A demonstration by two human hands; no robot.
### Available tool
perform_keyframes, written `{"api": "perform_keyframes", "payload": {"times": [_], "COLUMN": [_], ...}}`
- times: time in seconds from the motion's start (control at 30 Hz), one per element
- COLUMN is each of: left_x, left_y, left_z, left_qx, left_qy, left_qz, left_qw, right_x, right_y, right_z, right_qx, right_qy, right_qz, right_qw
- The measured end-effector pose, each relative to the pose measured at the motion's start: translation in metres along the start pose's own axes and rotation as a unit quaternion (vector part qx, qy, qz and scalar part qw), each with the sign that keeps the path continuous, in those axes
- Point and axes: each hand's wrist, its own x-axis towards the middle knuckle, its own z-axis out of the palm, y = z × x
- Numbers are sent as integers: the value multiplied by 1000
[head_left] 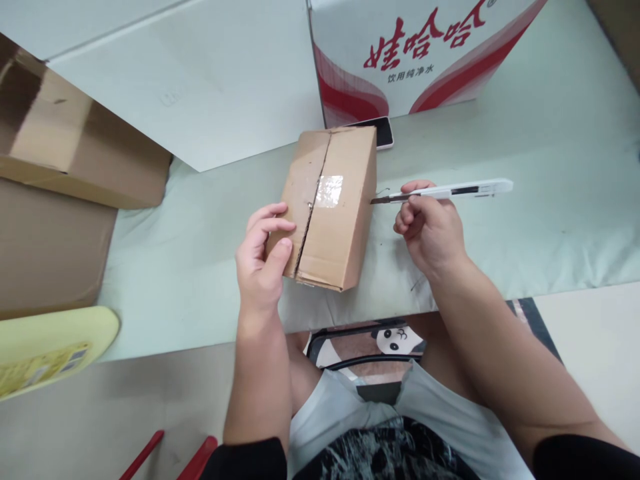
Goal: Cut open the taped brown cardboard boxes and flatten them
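Note:
A small brown cardboard box (331, 240) rests on the light green cloth in front of me, tilted slightly. A seam runs along its upper face, with a patch of clear tape (329, 191) across part of it. My left hand (265, 253) grips the box's left side, thumb and fingers on the cardboard. In my right hand (427, 223) is a white utility knife (470, 190), pinched near its front. Its dark blade (387, 199) points left, and the tip meets or nearly meets the box's right side; I cannot tell if it has gone in.
Behind the box lies a dark-screened phone (384, 132), partly hidden. A white carton with red lettering (425, 67) and a plain white box (200, 87) stand at the back. Brown cartons (95, 147) are on the left, above a yellow container (55, 350). The green cloth (540, 220) covers the table.

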Motion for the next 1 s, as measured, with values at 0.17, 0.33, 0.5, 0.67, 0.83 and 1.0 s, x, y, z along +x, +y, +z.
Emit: {"api": "perform_keyframes", "payload": {"times": [0.17,0.33,0.5,0.67,0.83,1.0], "left_x": [0,0,0,0,0,0], "left_y": [0,0,-1,-2,-3,-3], "left_z": [0,0,0,0,0,2], "left_qx": [-12,-25,-35,-35,-33,-42], "left_qy": [4,4,7,8,9,7], "left_qz": [-7,-3,0,0,2,14], "left_qw": [1000,1000,999,999,999,999], "right_x": [1,1,-1,0,0,-1], "right_y": [1,1,-1,-1,-1,-1], "right_z": [-2,-1,3,4,4,6], "right_qx": [-1,0,5,4,2,6], "right_qy": [-6,-5,11,11,13,14], "right_qz": [1,-5,4,2,2,-1], "right_qw": [1000,1000,1000,1000,1000,1000]}}
